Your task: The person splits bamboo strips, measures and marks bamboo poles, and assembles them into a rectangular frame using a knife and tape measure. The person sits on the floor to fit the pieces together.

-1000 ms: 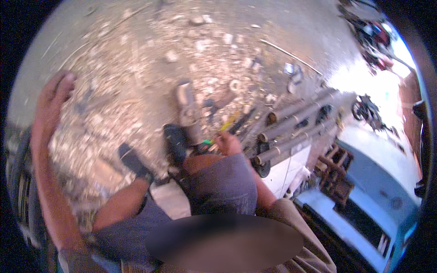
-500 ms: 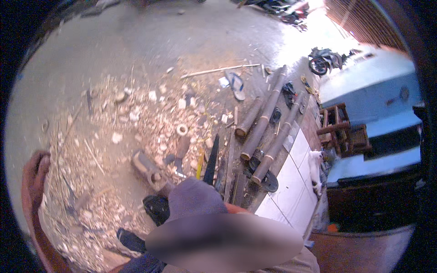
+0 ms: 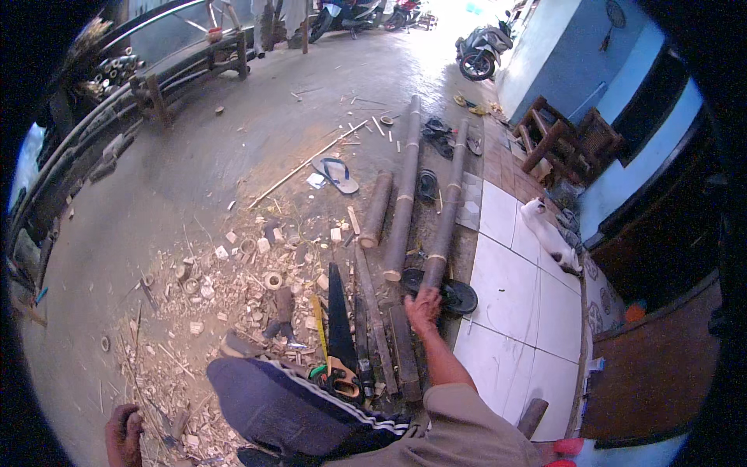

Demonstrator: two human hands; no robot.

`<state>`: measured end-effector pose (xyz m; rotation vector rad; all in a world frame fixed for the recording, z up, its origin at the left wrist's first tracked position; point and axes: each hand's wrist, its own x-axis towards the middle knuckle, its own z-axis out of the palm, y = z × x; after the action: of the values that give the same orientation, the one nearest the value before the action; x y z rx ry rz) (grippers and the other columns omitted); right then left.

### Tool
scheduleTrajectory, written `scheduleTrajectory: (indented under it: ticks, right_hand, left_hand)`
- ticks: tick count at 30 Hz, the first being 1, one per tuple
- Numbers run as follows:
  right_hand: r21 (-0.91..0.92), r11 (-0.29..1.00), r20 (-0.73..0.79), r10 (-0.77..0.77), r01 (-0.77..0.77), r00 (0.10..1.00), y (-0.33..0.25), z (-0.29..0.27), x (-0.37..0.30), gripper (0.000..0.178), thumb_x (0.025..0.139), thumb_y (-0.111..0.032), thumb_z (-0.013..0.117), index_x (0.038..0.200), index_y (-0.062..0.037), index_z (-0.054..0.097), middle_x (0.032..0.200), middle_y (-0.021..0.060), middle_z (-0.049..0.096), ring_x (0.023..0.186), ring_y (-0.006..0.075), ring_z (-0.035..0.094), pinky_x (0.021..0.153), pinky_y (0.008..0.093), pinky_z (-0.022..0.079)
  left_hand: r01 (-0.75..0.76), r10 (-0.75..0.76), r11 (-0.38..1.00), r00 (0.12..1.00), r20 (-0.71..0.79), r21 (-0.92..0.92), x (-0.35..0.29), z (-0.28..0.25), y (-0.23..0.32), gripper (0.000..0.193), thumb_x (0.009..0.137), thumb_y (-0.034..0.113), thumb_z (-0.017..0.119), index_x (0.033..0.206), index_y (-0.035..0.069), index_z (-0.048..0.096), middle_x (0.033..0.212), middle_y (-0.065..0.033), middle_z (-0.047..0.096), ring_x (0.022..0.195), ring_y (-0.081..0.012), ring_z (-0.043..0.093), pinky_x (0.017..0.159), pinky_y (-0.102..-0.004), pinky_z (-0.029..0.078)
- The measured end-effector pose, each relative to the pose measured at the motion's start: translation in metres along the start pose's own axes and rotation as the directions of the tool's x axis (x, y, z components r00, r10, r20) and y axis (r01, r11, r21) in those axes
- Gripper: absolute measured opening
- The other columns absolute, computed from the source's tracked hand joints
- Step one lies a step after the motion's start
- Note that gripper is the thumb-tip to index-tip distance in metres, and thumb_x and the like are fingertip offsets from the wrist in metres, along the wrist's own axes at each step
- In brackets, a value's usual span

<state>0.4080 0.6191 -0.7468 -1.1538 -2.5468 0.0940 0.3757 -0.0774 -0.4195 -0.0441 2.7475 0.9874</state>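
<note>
My right hand (image 3: 423, 310) is at the near end of a long brown bamboo pole (image 3: 447, 226), its fingers closed around that end. A pair of black sandals (image 3: 459, 297) lies beside and under it. Low at the left, my left hand (image 3: 124, 433) hangs over the wood chips with its fingers curled and nothing visible in it. Between my hands and my leg lie a hand saw (image 3: 339, 327) with a wooden handle, a yellow folding rule (image 3: 319, 323) and a hatchet-like tool (image 3: 285, 315), its shape partly unclear.
A second long bamboo pole (image 3: 403, 194) and a shorter piece (image 3: 377, 210) lie alongside. Wood chips (image 3: 194, 311) litter the ground. A flip-flop (image 3: 336, 175) lies farther off. At right, a white cat (image 3: 551, 237) rests on white tiles (image 3: 504, 272) near a bamboo chair (image 3: 545, 136). Motorcycles (image 3: 478, 54) stand far away.
My right hand has come into view and reached the near end of the right bamboo pole. My left hand is lower in the picture. The view has turned and shifted.
</note>
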Motion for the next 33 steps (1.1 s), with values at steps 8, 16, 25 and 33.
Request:
scheduleTrajectory:
  ticks: [8, 16, 25, 33]
  right_hand:
    - [0.381, 0.766, 0.331, 0.41, -0.518, 0.85, 0.04, 0.055, 0.031, 0.113, 0.075, -0.043, 0.076, 0.154, 0.009, 0.014, 0.15, 0.0355, 0.037, 0.135, 0.0509, 0.042, 0.111, 0.0507, 0.039]
    - [0.643, -0.005, 0.766, 0.028, -0.766, 0.642, -0.095, -0.008, -0.022, 0.062, 0.084, -0.034, 0.078, 0.124, 0.0061, 0.051, 0.12, 0.0197, 0.063, 0.102, 0.03, 0.068, 0.082, 0.0417, 0.061]
    - [-0.068, 0.111, 0.51, -0.85, -0.992, -0.13, -0.288, -0.091, -0.195, 0.051, 0.084, -0.042, 0.078, 0.125, -0.0151, 0.063, 0.12, 0.0039, 0.066, 0.116, 0.0254, 0.062, 0.09, 0.0413, 0.053]
    - [0.933, 0.241, 0.157, -0.941, -0.266, -0.3, -0.329, -0.069, -0.22, 0.068, 0.099, -0.051, 0.056, 0.146, -0.0035, 0.047, 0.139, 0.0151, 0.056, 0.131, 0.0257, 0.051, 0.11, 0.0395, 0.04]
  left_hand:
    - [0.055, -0.062, 0.995, 0.995, 0.084, 0.082, -0.01, 0.031, 0.026, 0.028, 0.094, 0.025, 0.062, 0.108, 0.002, 0.067, 0.087, -0.0108, 0.068, 0.074, -0.0181, 0.066, 0.069, -0.0332, 0.053]
    - [-0.137, 0.125, 0.948, 0.99, 0.059, 0.287, 0.003, 0.042, 0.054, 0.033, 0.093, 0.027, 0.065, 0.109, 0.0, 0.068, 0.095, -0.0156, 0.071, 0.088, -0.0295, 0.069, 0.082, -0.0402, 0.054]
    - [-0.195, 0.15, 0.975, 0.933, 0.327, 0.11, 0.097, 0.108, 0.132, 0.061, 0.09, 0.039, 0.073, 0.138, 0.005, 0.056, 0.124, -0.0227, 0.067, 0.117, -0.0338, 0.064, 0.1, -0.0435, 0.049]
    - [-0.039, -0.088, 0.978, 0.811, 0.578, 0.204, 0.116, 0.12, 0.089, 0.09, 0.064, 0.058, 0.082, 0.125, -0.004, 0.062, 0.109, -0.0194, 0.071, 0.099, -0.0283, 0.069, 0.088, -0.0392, 0.053]
